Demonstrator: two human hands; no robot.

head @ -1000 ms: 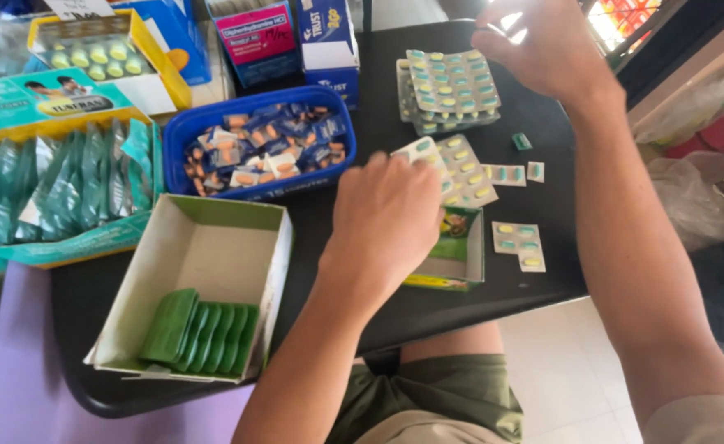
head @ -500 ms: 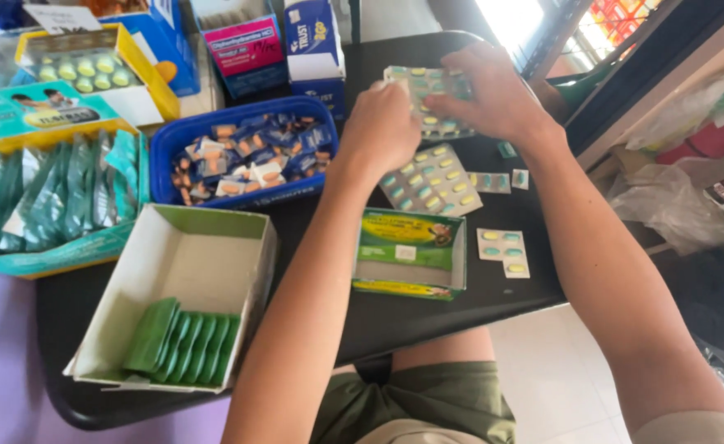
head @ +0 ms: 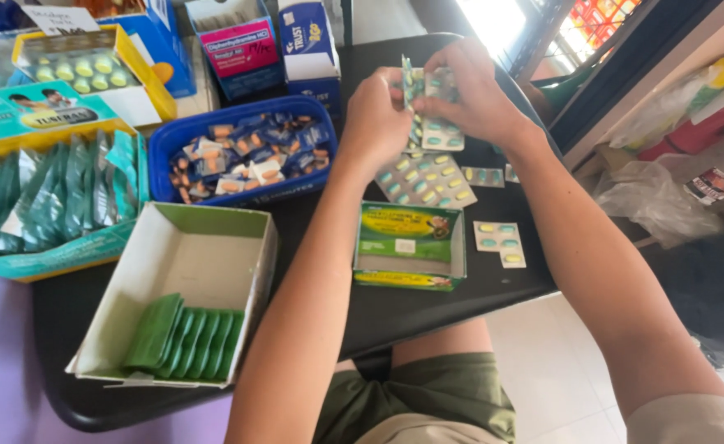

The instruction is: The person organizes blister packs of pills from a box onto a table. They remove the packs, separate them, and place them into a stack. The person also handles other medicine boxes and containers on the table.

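Both hands meet over the far part of a black table (head: 427,308). My left hand (head: 376,111) and my right hand (head: 469,86) together hold a stack of silver blister strips (head: 432,111) with green and yellow pills, lifted on edge. More blister strips (head: 426,178) lie flat just below the hands. A small cut strip (head: 499,243) lies to the right of an open green and yellow carton (head: 409,247), which sits between my forearms.
A white open box (head: 182,271) holds green sachets (head: 185,337) at the near left. A blue tray (head: 242,152) of small packets, a teal box of sachets (head: 45,205) and several medicine cartons (head: 238,45) crowd the left and back. Plastic bags (head: 674,173) lie at the right.
Both hands have come together at the far stack and lifted blister strips off the table. Earlier the left hand rested on the flat strips near the green carton.
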